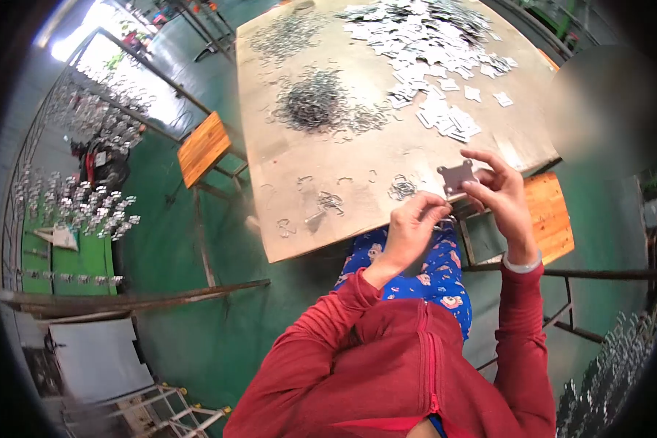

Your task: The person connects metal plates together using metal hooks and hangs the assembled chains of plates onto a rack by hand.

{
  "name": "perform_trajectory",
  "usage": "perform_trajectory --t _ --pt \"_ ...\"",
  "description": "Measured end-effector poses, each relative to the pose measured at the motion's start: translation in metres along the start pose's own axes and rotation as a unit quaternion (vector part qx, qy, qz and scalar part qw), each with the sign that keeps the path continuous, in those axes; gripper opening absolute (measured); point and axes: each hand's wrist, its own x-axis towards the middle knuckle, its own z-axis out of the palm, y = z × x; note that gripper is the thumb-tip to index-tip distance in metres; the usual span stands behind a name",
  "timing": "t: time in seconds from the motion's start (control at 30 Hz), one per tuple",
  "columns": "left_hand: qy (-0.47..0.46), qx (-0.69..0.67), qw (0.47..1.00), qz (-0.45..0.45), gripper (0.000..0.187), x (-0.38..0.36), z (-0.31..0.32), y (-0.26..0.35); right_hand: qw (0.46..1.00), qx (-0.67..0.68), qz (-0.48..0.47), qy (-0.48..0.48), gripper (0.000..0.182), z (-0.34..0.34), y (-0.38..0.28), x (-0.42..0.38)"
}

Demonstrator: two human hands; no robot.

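Note:
A small flat metal plate (456, 177) with lobed corners is held between the thumb and fingers of my right hand (500, 193), above the table's front edge. Just left of the plate, my left hand (416, 223) has its thumb and forefinger pinched together; whatever is between them is too small to make out. Under and beyond the hands lie a little cluster of wire rings (401, 187) and another small cluster (330, 203) on the table (270, 168).
A dark heap of wire pieces (312, 101) and a large pile of pale plates (423, 44) cover the table's far part. Wooden stools (203, 148) (550, 219) stand left and right. Metal bars and racks of hanging parts (98, 208) are at the sides.

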Motion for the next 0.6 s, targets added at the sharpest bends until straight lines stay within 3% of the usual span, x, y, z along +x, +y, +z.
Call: perform_trajectory --t 0.07,0.23,0.37,0.4,0.5,0.6 --pt "0.005 0.014 1.0 0.012 0.006 -0.002 0.001 0.001 0.999 -0.036 -0.014 0.007 0.042 0.005 -0.004 -0.002" --pt "-0.042 0.067 0.996 0.042 0.017 -0.001 -0.007 -0.005 0.99 -0.11 -0.065 0.054 0.014 0.015 -0.007 -0.005" --pt "0.034 0.117 0.986 0.112 0.038 0.025 -0.04 -0.014 0.994 -0.074 -0.058 0.056 0.013 0.015 -0.008 -0.007" --pt "0.043 0.199 0.977 0.059 0.033 0.04 -0.061 -0.016 0.993 -0.086 -0.059 0.057 0.012 0.014 -0.007 -0.006" --pt "0.105 0.415 0.899 0.094 0.016 0.092 -0.131 -0.068 0.991 -0.1 -0.061 0.061 0.011 0.012 -0.007 -0.005" --pt "0.038 0.542 0.833 0.106 0.012 0.121 -0.171 -0.118 0.992 -0.094 -0.055 0.061 0.011 0.01 -0.006 -0.005"
